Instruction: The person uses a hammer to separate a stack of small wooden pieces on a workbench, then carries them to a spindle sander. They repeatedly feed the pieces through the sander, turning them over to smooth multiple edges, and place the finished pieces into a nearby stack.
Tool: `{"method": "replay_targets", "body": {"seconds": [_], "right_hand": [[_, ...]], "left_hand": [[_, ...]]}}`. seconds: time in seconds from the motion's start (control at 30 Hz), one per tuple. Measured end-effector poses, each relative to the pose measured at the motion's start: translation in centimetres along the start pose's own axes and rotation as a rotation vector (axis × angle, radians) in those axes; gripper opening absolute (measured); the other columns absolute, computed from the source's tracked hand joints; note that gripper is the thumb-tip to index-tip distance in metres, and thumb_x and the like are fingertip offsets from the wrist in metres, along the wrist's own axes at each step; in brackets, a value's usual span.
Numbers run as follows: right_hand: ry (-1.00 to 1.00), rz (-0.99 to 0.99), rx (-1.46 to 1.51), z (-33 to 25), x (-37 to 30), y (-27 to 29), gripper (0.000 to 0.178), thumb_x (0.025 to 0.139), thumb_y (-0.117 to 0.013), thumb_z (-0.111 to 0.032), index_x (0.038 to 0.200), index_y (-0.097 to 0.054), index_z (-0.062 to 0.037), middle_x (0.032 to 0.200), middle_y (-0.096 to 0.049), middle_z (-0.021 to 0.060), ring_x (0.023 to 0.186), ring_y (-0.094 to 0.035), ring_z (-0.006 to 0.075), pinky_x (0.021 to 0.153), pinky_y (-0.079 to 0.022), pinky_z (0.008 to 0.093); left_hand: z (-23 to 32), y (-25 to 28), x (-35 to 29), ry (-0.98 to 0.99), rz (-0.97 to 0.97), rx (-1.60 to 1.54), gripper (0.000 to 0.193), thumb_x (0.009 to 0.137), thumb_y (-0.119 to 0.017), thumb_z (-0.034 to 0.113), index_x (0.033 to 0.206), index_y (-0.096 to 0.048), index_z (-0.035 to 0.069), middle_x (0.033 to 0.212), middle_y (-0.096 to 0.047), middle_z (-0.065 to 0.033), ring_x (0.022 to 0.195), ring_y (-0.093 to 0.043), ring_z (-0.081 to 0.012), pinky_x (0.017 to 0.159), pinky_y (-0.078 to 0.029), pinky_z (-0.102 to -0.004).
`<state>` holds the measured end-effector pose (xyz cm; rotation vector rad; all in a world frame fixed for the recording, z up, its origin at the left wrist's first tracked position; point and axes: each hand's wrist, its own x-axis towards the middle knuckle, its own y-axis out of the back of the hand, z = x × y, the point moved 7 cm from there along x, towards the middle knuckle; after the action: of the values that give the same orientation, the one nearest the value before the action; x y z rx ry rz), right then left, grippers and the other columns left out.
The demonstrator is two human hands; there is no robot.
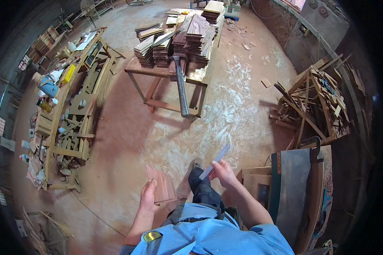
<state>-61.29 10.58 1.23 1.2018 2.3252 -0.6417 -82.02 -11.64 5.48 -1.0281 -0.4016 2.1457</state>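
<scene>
My left hand (148,194) is closed on the edge of a reddish-brown wooden board (163,188), held low beside my left leg. Whether it is one board or a thin stack I cannot tell. In front of my knee, my right hand (223,171) grips the lower end of a flat, straight pale-grey strip (215,160). The strip tilts up to the right, and its exact kind does not show. Board and strip are apart from each other.
Ahead stands a table (134,68) bearing stacked wooden boards (195,32), with a grey pipe (181,87) before it. A cluttered workbench (66,114) runs along the left. At right are a scrap-wood pile (312,100) and a machine with a grey flat surface (293,180).
</scene>
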Motion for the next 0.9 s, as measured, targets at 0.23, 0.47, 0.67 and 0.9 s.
{"method": "replay_targets", "body": {"seconds": [0.23,0.47,0.67,0.9], "right_hand": [[0.157,0.075,-0.269,-12.1,18.7,0.2,0.023,0.100,-0.051,-0.020,0.102,-0.058,0.0020,0.084,-0.071,0.0135,0.062,-0.065,0.0179,0.050,-0.051,0.0305],[0.134,0.177,-0.358,-22.3,38.1,-1.1,0.023,0.097,-0.055,-0.022,0.101,-0.064,-0.0008,0.074,-0.070,0.0100,0.056,-0.063,0.0178,0.045,-0.048,0.0331],[0.246,0.335,-0.959,-24.5,48.4,0.3,0.024,0.087,-0.061,-0.020,0.088,-0.066,0.0038,0.075,-0.069,0.0197,0.067,-0.067,0.0331,0.059,-0.051,0.0444],[0.333,0.581,-1.048,-25.7,51.6,-0.6,0.025,0.091,-0.056,-0.019,0.097,-0.069,0.0005,0.083,-0.069,0.0245,0.080,-0.069,0.0406,0.069,-0.052,0.0479]], "left_hand": [[8.4,1.6,11.9,-0.084,0.160,-0.091,0.045,0.090,-0.058,0.019,0.132,-0.052,0.003,0.121,-0.065,-0.0116,0.111,-0.064,-0.0288,0.097,-0.052,-0.0480],[16.5,-3.9,21.2,-0.169,0.152,-0.089,0.049,0.088,-0.062,0.007,0.136,-0.051,0.005,0.130,-0.059,-0.0077,0.121,-0.056,-0.0237,0.105,-0.045,-0.0415],[23.3,-1.3,32.7,-0.138,0.191,0.047,0.038,0.091,-0.061,0.005,0.129,-0.056,0.003,0.119,-0.063,-0.0066,0.110,-0.060,-0.0197,0.097,-0.048,-0.0359],[35.9,1.8,50.9,-0.305,0.121,0.385,0.035,0.090,-0.062,0.006,0.124,-0.057,0.002,0.117,-0.064,-0.0066,0.107,-0.060,-0.0164,0.097,-0.046,-0.0335]]}}
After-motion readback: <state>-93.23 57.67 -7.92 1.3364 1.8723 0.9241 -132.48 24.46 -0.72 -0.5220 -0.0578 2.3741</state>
